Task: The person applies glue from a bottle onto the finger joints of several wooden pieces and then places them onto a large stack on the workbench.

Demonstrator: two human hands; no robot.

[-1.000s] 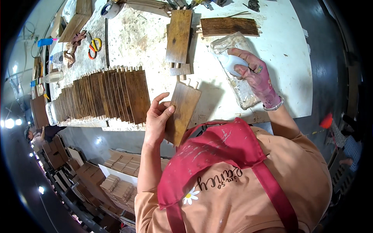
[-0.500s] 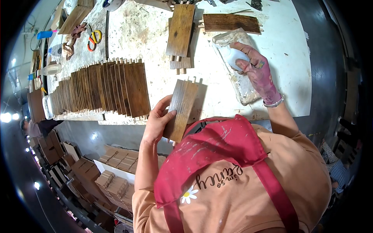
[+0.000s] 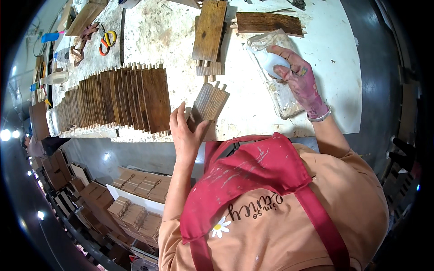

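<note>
left hand [image 3: 186, 135] grips the pegged board [image 3: 209, 104] by its near end, the rest slanting away rightward.

A ribbed, faintly glossy wood face is shown by the board [image 3: 209, 101] at the table's [image 3: 332, 90] near edge. Dark, streaked wood is seen in the row of boards [image 3: 117, 97] toward the near left corner. Smooth plastic is suggested by the rounded white object [image 3: 274, 62]; the block [image 3: 280, 95] beneath is covered in crinkled, grubby film. The apron [image 3: 244, 167] is made of matt, pale-smeared cloth.
</note>
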